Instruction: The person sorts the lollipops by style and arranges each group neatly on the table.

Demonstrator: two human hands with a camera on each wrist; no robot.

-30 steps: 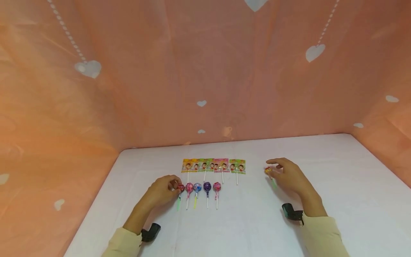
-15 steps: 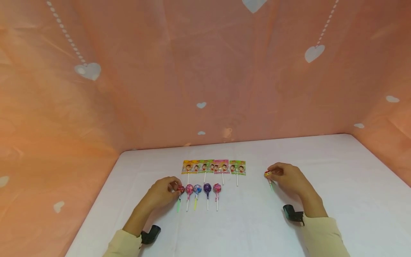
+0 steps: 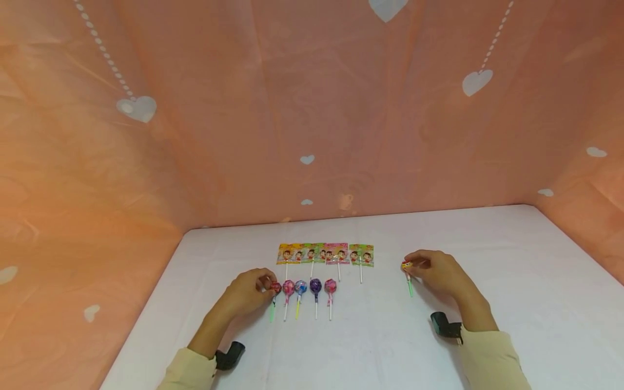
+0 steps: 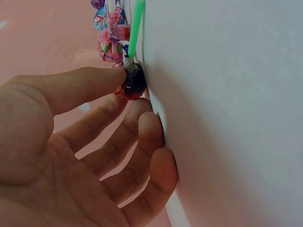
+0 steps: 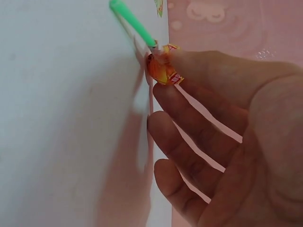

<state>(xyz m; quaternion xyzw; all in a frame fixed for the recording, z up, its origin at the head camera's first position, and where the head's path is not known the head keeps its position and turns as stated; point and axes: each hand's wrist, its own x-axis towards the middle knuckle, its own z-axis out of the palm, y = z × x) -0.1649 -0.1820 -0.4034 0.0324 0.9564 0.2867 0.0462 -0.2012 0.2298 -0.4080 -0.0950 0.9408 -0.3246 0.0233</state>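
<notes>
My left hand [image 3: 247,292] pinches the head of a dark red lollipop [image 4: 133,84] between thumb and fingers, its green stick [image 4: 137,28] pointing toward me. This lollipop is at the left end of a row with a pink lollipop [image 3: 288,287], a blue one [image 3: 300,287], a purple one [image 3: 316,286] and another pink one [image 3: 331,286]. Off to the right, my right hand [image 3: 435,271] pinches an orange-yellow wrapped lollipop [image 5: 163,70] by its head. Its green stick [image 5: 132,22] also points toward me, and the hand partly hides the head.
Behind the row lie flat-packaged lollipops: an orange packet [image 3: 290,253], a green one [image 3: 312,252], a pink one [image 3: 337,253] and another green one [image 3: 362,254]. A white cloth [image 3: 351,346] covers the table. An orange heart-patterned sheet [image 3: 234,135] encloses the back and sides.
My right hand has lowered slightly toward me, its fingers closing round the orange-yellow lollipop, whose stick has swung to point more straight at me. My left hand stays at the dark red lollipop.
</notes>
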